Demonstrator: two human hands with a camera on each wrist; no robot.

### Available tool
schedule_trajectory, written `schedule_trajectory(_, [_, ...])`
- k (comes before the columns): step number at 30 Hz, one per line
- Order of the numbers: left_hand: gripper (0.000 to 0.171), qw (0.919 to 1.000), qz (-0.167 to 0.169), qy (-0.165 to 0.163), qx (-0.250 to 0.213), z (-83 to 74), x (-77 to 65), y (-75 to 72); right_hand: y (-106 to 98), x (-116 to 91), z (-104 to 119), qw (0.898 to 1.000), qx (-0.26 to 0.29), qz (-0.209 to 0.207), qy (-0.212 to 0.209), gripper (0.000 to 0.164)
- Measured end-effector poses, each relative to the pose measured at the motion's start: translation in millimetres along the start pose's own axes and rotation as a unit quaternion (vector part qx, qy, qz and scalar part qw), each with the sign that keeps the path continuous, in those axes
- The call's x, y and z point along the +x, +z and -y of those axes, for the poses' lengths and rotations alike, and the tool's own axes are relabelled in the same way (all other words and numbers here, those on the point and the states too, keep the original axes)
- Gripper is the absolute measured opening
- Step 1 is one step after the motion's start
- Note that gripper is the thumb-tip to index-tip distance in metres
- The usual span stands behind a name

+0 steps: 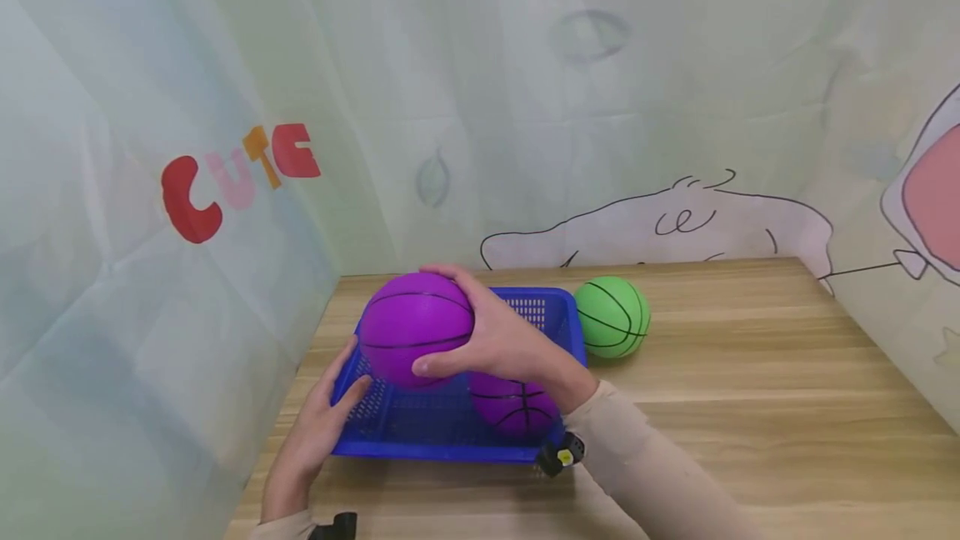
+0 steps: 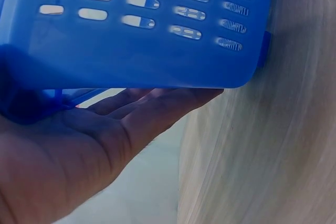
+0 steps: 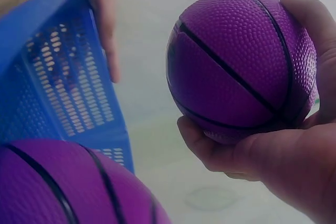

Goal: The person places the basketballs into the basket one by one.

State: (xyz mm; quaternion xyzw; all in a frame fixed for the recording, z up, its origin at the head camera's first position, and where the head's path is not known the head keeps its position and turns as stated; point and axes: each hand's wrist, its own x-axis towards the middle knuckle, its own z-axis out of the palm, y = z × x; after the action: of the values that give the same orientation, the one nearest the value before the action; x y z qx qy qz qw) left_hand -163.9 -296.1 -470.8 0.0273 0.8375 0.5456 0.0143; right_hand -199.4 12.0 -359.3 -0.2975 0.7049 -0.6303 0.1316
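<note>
My right hand (image 1: 506,340) grips a purple ball with black basketball lines (image 1: 412,323), holding it above the left part of a blue plastic basket (image 1: 442,451). In the right wrist view, thumb and fingers spread round opposite sides of that ball (image 3: 231,61). A second purple ball (image 1: 512,408) lies inside the basket at its right side, partly covered by my right wrist in the head view. At the basket's left side, my left hand (image 1: 318,427) holds the wall, thumb over the rim and fingers along the outside. The left wrist view shows those fingers against the slotted wall (image 2: 131,59).
A green ball (image 1: 611,317) with black lines sits on the wooden table (image 1: 750,382), just right of the basket. Printed cloth (image 1: 450,107) walls off the back and both sides. A black wrist camera (image 1: 561,455) sits by the basket's front right corner.
</note>
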Motion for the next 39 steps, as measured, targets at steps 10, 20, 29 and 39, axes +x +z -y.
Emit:
schedule_trajectory(10, [0.078,1.0,-0.004,0.007,0.003,0.9,0.2,-0.7,27,8,-14,0.995,-0.094,-0.03,0.016,0.111])
schedule_trajectory(20, [0.076,0.9996,-0.006,0.025,0.009,1.5,0.3,-0.1,36,9,-24,0.974,-0.216,-0.05,0.036,0.121])
schedule_trajectory(29, [0.073,0.9997,0.002,0.022,0.004,-0.1,-0.4,0.3,41,10,-31,0.963,-0.266,-0.034,0.028,0.121])
schedule_trajectory(39, [0.067,0.9999,0.0,0.016,0.0,1.4,-1.0,-1.1,45,11,-34,0.956,-0.29,-0.021,0.034,0.123])
